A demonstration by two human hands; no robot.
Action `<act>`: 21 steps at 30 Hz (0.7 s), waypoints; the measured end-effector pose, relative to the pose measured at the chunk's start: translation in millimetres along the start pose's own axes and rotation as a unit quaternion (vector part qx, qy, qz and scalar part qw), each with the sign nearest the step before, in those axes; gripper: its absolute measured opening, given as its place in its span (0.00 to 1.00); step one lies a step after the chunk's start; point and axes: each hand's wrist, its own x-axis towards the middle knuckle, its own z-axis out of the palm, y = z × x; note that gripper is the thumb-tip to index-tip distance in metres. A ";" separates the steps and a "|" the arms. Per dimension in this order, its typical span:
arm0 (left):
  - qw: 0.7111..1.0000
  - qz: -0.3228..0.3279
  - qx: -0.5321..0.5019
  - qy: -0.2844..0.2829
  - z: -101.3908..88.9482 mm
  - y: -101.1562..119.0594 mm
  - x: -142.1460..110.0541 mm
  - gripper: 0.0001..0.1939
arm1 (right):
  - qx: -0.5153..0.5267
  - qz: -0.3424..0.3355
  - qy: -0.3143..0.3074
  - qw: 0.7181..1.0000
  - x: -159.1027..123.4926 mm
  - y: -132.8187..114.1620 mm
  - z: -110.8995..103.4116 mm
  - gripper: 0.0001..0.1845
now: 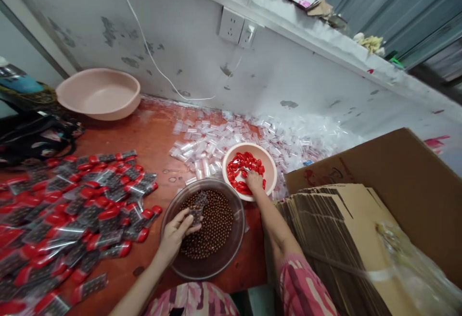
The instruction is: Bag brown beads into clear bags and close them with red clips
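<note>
My left hand [175,235] rests at the near left rim of a clear bowl [231,253] full of small brown beads [212,224]. Its fingers pinch a clear tube filled with beads [198,206], tilted over the bowl. My right hand [254,181] reaches into a small pink bowl [270,162] of red caps [245,163], fingers curled down among the caps. What it grips is hidden.
A heap of filled tubes with red caps [72,210] covers the left of the red table. Empty clear tubes [224,138] lie piled by the wall. A large pink basin [97,94] sits at the back left. A cardboard box [397,186] holding flat cardboard stands at right.
</note>
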 end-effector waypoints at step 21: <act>0.932 0.195 0.289 -0.102 9.5 30.3 -15.7 0.17 | 0.327 -0.484 -0.036 0.811 -147.8 -78.6 -128.5 0.33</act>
